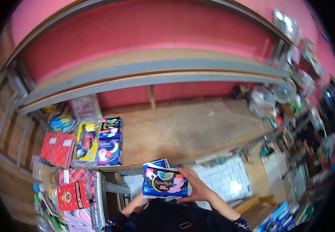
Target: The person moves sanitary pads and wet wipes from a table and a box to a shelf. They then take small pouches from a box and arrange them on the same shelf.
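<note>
A dark blue pack of pads [165, 182] with "RelaxNight 35" on its front is held up before my body at the lower middle. My right hand [195, 186] grips its right edge, with the thumb below and the fingers along the upper corner. My left hand [139, 202] is under the pack's lower left side, its fingers mostly hidden behind it. Behind the top of this pack shows another blue pack [160, 163]; what holds it is hidden.
On the wooden shelf [167, 131] at left stand a purple-blue pack [108, 152], a yellow pack [86, 142] and red plaid items [62, 149]. A grey-edged upper board [156, 73] crosses above. Clear containers [261, 101] stand at right, blue packs [277, 218] at lower right.
</note>
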`<state>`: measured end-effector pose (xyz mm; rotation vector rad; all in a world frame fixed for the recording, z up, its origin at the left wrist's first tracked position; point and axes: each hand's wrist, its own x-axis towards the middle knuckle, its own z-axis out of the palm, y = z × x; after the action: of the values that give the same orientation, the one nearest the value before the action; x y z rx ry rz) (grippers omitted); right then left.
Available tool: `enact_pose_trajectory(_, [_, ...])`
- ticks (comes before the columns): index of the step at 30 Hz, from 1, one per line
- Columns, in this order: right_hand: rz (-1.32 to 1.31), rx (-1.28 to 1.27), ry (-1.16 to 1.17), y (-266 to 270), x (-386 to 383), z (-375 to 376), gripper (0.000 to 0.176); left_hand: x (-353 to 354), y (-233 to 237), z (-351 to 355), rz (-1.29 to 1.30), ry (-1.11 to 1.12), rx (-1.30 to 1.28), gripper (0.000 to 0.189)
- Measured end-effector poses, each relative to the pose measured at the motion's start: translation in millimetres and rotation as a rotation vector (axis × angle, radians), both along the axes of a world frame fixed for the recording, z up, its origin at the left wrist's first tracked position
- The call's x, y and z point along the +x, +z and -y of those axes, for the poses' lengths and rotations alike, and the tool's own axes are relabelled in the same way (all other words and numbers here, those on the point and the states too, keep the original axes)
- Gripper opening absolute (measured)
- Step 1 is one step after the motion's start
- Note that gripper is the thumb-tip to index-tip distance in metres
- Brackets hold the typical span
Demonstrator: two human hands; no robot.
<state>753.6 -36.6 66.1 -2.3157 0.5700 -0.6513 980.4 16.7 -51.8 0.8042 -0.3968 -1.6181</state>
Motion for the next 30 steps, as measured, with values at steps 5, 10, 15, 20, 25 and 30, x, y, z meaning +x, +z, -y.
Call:
enact_pose_trajectory(5, [-0.038, 0.115, 0.200, -13.9, 45.6, 49.7, 0.102, 26.7, -6.4, 10.8, 0.003, 0.233, -0.011, 0.051])
enact_pose_trajectory(10, [-0.102, 0.215, 0.357, -7.6, 89.3, 93.2, 0.090, 38.9, -13.4, 15.8, 0.021, 0.448, 0.008, 0.051])
enact_pose_trajectory(15, [-0.035, 0.324, 0.550, -24.1, 119.8, 163.7, 0.090, 36.7, -27.6, 19.6, 0.021, 0.740, 0.031, 0.051])
enact_pose_trajectory(20, [0.059, 0.605, 0.364, -71.4, 188.5, 242.4, 0.085, 45.0, -35.9, 8.3, -0.168, 0.856, 0.114, 0.062])
enact_pose_trajectory(25, [0.203, 0.321, 0.167, -94.6, 318.0, 309.5, 0.082, 64.1, -40.4, -31.3, -0.267, 0.873, 0.053, 0.059])
enact_pose_trajectory(30, [0.161, 0.169, 0.146, -117.0, 433.8, 347.8, 0.084, 86.4, -31.3, -58.4, -0.319, 0.942, 0.043, 0.062])
